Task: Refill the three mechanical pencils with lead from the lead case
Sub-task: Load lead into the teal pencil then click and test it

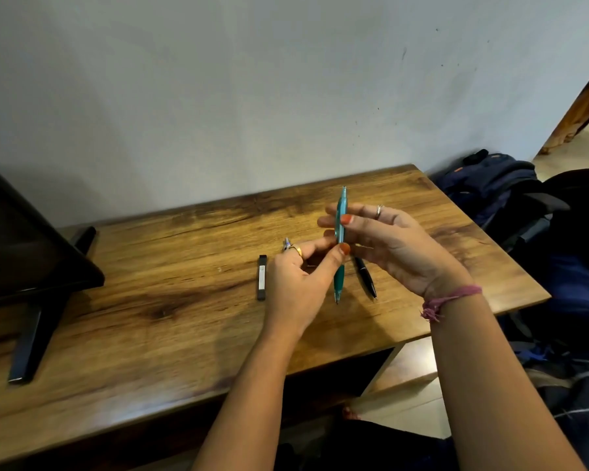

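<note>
A teal mechanical pencil [339, 270] stands nearly upright above the wooden table [170, 300], tip down. My left hand [296, 283] pinches its middle between thumb and fingers. My right hand [391, 243] holds its upper part, thumb on the barrel and fingers behind it. A black mechanical pencil [366, 277] lies on the table just right of the teal one. The end of a third pencil [286, 244] peeks out behind my left fingers. The slim black lead case [262, 277] lies left of my left hand.
A dark monitor on a black stand [31, 266] occupies the table's left side. Blue backpacks [497, 192] sit on the floor past the table's right edge. The wall runs close behind the table.
</note>
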A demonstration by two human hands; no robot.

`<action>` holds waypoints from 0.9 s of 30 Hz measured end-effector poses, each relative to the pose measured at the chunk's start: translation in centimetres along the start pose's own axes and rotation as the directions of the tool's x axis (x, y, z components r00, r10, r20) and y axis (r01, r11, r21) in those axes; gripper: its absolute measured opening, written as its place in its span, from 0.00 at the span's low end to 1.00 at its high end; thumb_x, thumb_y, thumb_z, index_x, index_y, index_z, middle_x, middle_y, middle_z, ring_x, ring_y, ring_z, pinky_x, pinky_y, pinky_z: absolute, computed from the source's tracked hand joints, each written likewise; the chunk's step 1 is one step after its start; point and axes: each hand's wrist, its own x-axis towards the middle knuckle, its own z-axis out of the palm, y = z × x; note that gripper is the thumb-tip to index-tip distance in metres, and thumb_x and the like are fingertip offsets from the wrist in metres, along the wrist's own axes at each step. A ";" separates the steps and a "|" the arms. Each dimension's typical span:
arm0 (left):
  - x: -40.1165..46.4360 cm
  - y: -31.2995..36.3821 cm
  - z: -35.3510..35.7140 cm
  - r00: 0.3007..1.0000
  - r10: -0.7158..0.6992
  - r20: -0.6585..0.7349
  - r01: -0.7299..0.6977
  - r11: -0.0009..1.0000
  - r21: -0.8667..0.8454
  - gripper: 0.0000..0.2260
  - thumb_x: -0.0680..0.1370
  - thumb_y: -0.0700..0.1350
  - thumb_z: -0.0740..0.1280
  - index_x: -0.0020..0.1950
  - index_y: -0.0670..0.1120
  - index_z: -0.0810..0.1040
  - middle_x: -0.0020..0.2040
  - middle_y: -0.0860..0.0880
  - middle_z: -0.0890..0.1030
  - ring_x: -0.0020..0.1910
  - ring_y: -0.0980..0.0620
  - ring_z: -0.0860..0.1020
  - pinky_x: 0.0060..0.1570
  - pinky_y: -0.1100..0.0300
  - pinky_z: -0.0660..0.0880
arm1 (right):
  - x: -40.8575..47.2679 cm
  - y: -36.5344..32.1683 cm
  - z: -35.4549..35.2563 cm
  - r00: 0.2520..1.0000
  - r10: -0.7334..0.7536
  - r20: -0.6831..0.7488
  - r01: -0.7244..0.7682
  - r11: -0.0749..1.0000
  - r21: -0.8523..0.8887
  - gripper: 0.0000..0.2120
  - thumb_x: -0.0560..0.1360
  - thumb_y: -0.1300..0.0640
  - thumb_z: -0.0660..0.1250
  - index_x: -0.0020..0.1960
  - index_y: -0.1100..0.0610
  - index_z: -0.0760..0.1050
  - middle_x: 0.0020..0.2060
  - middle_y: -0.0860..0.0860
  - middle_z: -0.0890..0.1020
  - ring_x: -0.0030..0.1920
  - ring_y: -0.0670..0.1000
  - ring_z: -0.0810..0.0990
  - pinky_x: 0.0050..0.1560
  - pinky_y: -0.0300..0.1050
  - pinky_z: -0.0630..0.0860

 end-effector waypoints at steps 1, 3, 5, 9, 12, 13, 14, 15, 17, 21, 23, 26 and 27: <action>0.0 0.0 0.0 1.000 0.005 0.002 -0.005 1.000 0.007 0.07 0.76 0.45 0.70 0.53 0.53 0.82 0.44 0.59 0.84 0.46 0.62 0.82 0.44 0.66 0.79 | 0.0 0.1 0.1 0.999 0.019 0.032 -0.019 1.000 -0.012 0.17 0.74 0.56 0.67 0.61 0.60 0.77 0.57 0.55 0.83 0.59 0.53 0.81 0.54 0.44 0.79; 0.1 -0.2 0.1 1.000 0.015 0.004 -0.015 1.000 0.019 0.07 0.76 0.46 0.70 0.54 0.53 0.82 0.45 0.58 0.84 0.47 0.62 0.82 0.45 0.65 0.79 | 0.0 0.2 0.4 0.998 0.029 0.062 -0.029 1.000 -0.006 0.16 0.74 0.55 0.66 0.60 0.61 0.78 0.56 0.56 0.83 0.59 0.53 0.81 0.54 0.42 0.79; 0.2 -0.3 -0.1 1.000 0.020 -0.002 -0.020 0.999 0.030 0.07 0.76 0.47 0.70 0.53 0.53 0.83 0.45 0.57 0.85 0.47 0.61 0.82 0.46 0.63 0.79 | 0.1 0.2 0.8 0.998 0.016 0.063 -0.018 0.999 0.027 0.15 0.75 0.55 0.65 0.58 0.60 0.79 0.55 0.57 0.83 0.58 0.53 0.81 0.55 0.43 0.79; 0.7 -0.7 -1.0 0.995 0.005 -0.103 -0.006 1.000 -0.004 0.04 0.77 0.49 0.68 0.47 0.55 0.83 0.42 0.57 0.85 0.43 0.59 0.83 0.43 0.64 0.78 | 0.7 0.1 1.2 0.998 -0.035 -0.050 0.044 0.981 0.190 0.11 0.80 0.56 0.58 0.57 0.57 0.77 0.48 0.55 0.85 0.53 0.54 0.83 0.54 0.47 0.80; 1.1 -1.0 -2.0 0.965 -0.035 -0.261 0.015 0.997 -0.078 0.06 0.78 0.49 0.68 0.42 0.54 0.82 0.38 0.58 0.84 0.39 0.60 0.82 0.40 0.67 0.77 | 0.9 -0.2 1.6 0.988 -0.056 -0.141 0.107 0.918 0.383 0.11 0.82 0.53 0.56 0.54 0.52 0.77 0.37 0.49 0.80 0.41 0.49 0.81 0.53 0.54 0.79; 1.3 -1.1 -2.3 0.949 -0.056 -0.309 0.023 0.994 -0.110 0.06 0.78 0.49 0.67 0.42 0.53 0.82 0.37 0.57 0.84 0.39 0.60 0.81 0.40 0.66 0.77 | 1.0 -0.3 1.9 0.985 -0.050 -0.163 0.121 0.881 0.457 0.11 0.82 0.52 0.56 0.53 0.51 0.77 0.34 0.48 0.76 0.37 0.47 0.78 0.49 0.52 0.79; 1.4 -1.2 -2.6 0.934 -0.076 -0.350 0.029 0.990 -0.138 0.06 0.78 0.48 0.67 0.42 0.52 0.82 0.37 0.56 0.84 0.38 0.59 0.81 0.40 0.65 0.78 | 1.2 -0.4 2.1 0.981 -0.044 -0.187 0.137 0.844 0.519 0.11 0.82 0.51 0.56 0.53 0.51 0.77 0.33 0.47 0.73 0.35 0.45 0.74 0.45 0.48 0.79; 1.5 -1.3 -2.9 0.918 -0.093 -0.386 0.032 0.986 -0.163 0.06 0.78 0.48 0.67 0.43 0.51 0.82 0.36 0.56 0.84 0.37 0.59 0.81 0.40 0.64 0.78 | 1.3 -0.4 2.4 0.977 -0.040 -0.211 0.155 0.813 0.562 0.11 0.82 0.50 0.56 0.53 0.51 0.76 0.31 0.47 0.71 0.33 0.45 0.71 0.39 0.43 0.76; 1.7 -1.4 -3.2 0.885 -0.121 -0.450 0.028 0.978 -0.207 0.07 0.79 0.47 0.67 0.43 0.49 0.82 0.34 0.56 0.83 0.35 0.61 0.80 0.37 0.66 0.77 | 1.5 -0.5 2.8 0.967 -0.027 -0.254 0.182 0.771 0.610 0.12 0.81 0.46 0.56 0.50 0.52 0.75 0.29 0.46 0.67 0.31 0.45 0.65 0.34 0.39 0.67; 1.7 -1.4 -3.5 0.850 -0.141 -0.507 0.029 0.974 -0.223 0.08 0.79 0.46 0.67 0.41 0.50 0.82 0.33 0.57 0.83 0.33 0.62 0.79 0.35 0.67 0.76 | 1.6 -0.5 3.0 0.965 -0.001 -0.261 0.188 0.696 0.693 0.24 0.76 0.34 0.56 0.38 0.53 0.72 0.28 0.46 0.64 0.29 0.46 0.62 0.33 0.42 0.62; 1.7 -1.5 -3.7 0.841 -0.149 -0.519 0.028 0.972 -0.234 0.09 0.78 0.46 0.67 0.39 0.51 0.82 0.33 0.56 0.83 0.33 0.61 0.78 0.35 0.67 0.76 | 1.4 -0.6 2.8 0.970 -0.014 -0.245 0.189 0.677 0.711 0.26 0.74 0.30 0.56 0.34 0.53 0.69 0.28 0.47 0.63 0.29 0.46 0.61 0.33 0.43 0.61; 1.7 -1.5 -3.8 0.828 -0.155 -0.538 0.026 0.970 -0.240 0.09 0.79 0.46 0.67 0.39 0.51 0.82 0.33 0.57 0.83 0.33 0.62 0.79 0.35 0.68 0.75 | 1.3 -1.0 2.5 0.973 -0.027 -0.227 0.187 0.664 0.724 0.28 0.73 0.29 0.56 0.31 0.52 0.65 0.26 0.47 0.62 0.28 0.47 0.60 0.33 0.44 0.61; 1.8 -1.5 -3.9 0.825 -0.157 -0.543 0.024 0.969 -0.244 0.09 0.79 0.46 0.67 0.40 0.51 0.82 0.33 0.57 0.83 0.33 0.62 0.78 0.35 0.68 0.75 | 1.3 -1.1 2.4 0.974 -0.029 -0.225 0.188 0.660 0.728 0.28 0.72 0.28 0.56 0.30 0.52 0.64 0.26 0.47 0.61 0.27 0.47 0.60 0.34 0.44 0.62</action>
